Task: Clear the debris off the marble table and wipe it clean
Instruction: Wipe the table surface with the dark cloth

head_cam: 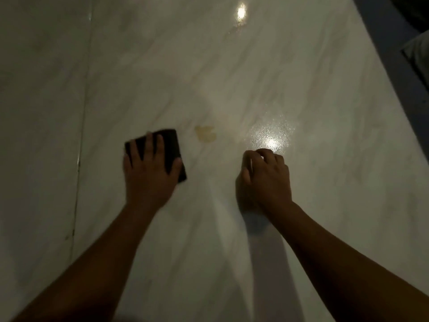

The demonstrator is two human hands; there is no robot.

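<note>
A pale marble table (pixel 209 66) fills the view in dim light. My left hand (pixel 148 173) lies flat with spread fingers on a dark folded cloth (pixel 171 147), pressing it to the marble left of centre. A small yellowish stain (pixel 205 134) sits just right of the cloth. My right hand (pixel 264 177) rests on the table further right with its fingers curled under; nothing shows inside it. A wet, speckled patch (pixel 271 133) glints just beyond its knuckles.
A seam (pixel 80 145) runs down the marble on the left. The table's right edge (pixel 380 56) slants from top centre to the right, with dark floor and a pale object (pixel 417 54) beyond it. A lamp reflection (pixel 241 11) shines near the top.
</note>
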